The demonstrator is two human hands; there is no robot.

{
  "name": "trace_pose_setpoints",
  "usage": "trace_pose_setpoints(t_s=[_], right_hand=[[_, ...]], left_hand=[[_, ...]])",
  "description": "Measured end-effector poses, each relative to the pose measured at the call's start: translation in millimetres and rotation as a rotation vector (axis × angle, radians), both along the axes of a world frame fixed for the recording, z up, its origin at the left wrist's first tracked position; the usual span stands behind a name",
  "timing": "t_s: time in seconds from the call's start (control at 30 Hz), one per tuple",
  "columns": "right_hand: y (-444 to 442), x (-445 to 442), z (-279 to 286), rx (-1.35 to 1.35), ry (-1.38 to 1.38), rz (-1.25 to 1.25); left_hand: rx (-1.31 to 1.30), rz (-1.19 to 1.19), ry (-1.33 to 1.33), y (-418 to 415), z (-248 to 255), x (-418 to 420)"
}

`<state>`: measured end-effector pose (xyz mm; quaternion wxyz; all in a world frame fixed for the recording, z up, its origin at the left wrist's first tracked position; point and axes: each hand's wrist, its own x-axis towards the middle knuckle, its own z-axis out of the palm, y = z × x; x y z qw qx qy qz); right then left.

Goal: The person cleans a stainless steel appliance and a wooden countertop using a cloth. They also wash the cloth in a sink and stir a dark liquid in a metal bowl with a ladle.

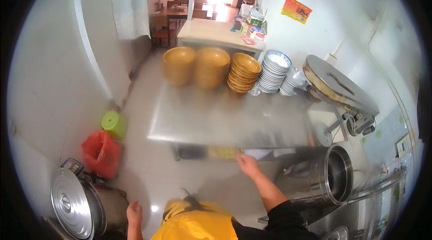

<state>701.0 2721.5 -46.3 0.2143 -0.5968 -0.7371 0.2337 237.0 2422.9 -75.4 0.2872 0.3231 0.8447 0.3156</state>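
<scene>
My right hand (247,164) reaches forward just below the front edge of a stainless steel table (209,122); whether its fingers hold anything is too unclear to tell. My left hand (135,209) hangs low at the left, to the right of a large metal pot with a domed lid (67,203), its fingers curled and nothing visible in them. Along the table's far side stand stacks of brown bowls (244,71), a stack of white bowls with blue rims (274,71) and a smaller stack of white dishes (292,83).
A round griddle-like appliance (341,83) stands tilted in view at the right, above an open steel pot (339,174). On the left floor are a green stool (113,122) and a red plastic bag (101,154). Behind the bowls is a cream counter (212,34).
</scene>
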Motion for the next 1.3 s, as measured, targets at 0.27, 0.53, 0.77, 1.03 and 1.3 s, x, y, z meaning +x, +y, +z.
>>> trace_pose_setpoints(t_s=[0.27, 0.53, 0.77, 1.03, 1.3], right_hand=[[215, -50, 133, -0.021, 0.055, -0.05], [513, -43, 188, 0.577, -0.21, 0.031], [679, -20, 175, 0.449, -0.392, -0.232], [653, -50, 174, 0.545, -0.445, -0.061], [443, -143, 165, 0.062, 0.824, 0.188]], left_hand=[[0.182, 0.139, -0.051, 91, -34, -33], [-0.136, 0.406, 0.05, 113, -31, 39], [-0.191, 0.341, 0.091, 134, 28, 131], [-0.152, 0.419, 0.082, 128, 27, 147], [0.174, 0.276, -0.072, 302, 111, 114]])
